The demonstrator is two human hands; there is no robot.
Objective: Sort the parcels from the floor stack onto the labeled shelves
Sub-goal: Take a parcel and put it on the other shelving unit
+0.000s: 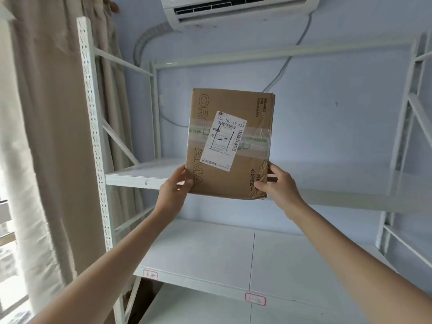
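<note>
Both hands, left (174, 187) and right (279, 183), pinch parcel (230, 143) by bottom corners. Looks light, stiff cardboard, tape slick; grip bare edges.

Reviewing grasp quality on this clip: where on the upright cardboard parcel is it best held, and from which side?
Grip the parcel at its two lower corners, one hand from each side, as the left hand and right hand do. It is flat, broad and upright, so opposed side grips steady it and leave the shipping label readable.

single head-worn view, facing forward and upward, close to white shelving (149, 176), arm's reach
</note>
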